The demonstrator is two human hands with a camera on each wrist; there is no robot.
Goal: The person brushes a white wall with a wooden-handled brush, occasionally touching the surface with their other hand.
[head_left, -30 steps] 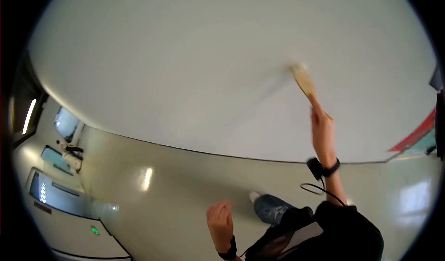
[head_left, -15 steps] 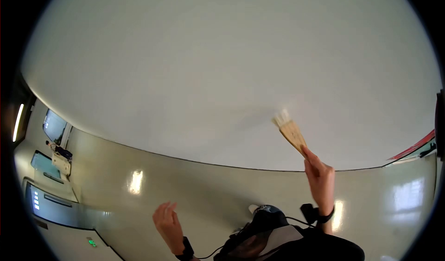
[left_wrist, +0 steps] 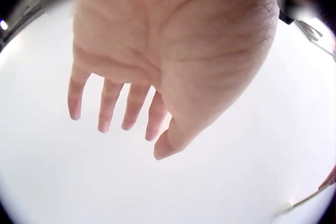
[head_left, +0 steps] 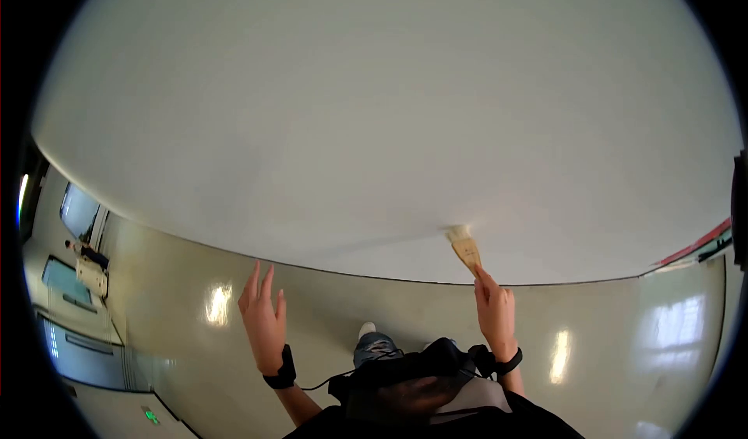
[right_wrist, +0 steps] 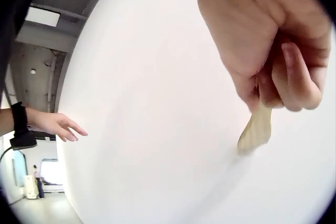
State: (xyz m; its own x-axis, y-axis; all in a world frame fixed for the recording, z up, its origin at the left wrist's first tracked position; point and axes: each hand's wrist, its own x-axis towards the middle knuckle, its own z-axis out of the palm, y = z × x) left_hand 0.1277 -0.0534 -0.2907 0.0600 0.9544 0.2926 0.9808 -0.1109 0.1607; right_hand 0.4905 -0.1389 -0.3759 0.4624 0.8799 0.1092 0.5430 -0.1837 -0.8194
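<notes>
A flat brush with a pale wooden handle [head_left: 466, 251] and whitish bristles is in my right hand [head_left: 495, 312], which pinches the handle's end between thumb and fingers. Its bristles are right at the white wall [head_left: 374, 127], low down, and a faint shadow runs left from them. In the right wrist view the brush [right_wrist: 256, 129] points down from the curled fingers, its bristles blurred against the white. My left hand [head_left: 263, 322] is raised near the wall's lower edge, holding nothing. The left wrist view shows its palm [left_wrist: 173, 40] with the fingers extended and spread.
Shiny floor [head_left: 312, 299] runs along the wall's dark bottom edge, under my feet. At far left a person stands by a pale box-like object [head_left: 92, 275], near windows. A red strip [head_left: 693, 244] borders the wall at right. Cables hang from both wristbands.
The right hand has brought the brush down the wall and somewhat left, toward its bottom edge. My left hand has moved left and up, and its fingers have straightened. The view has shifted.
</notes>
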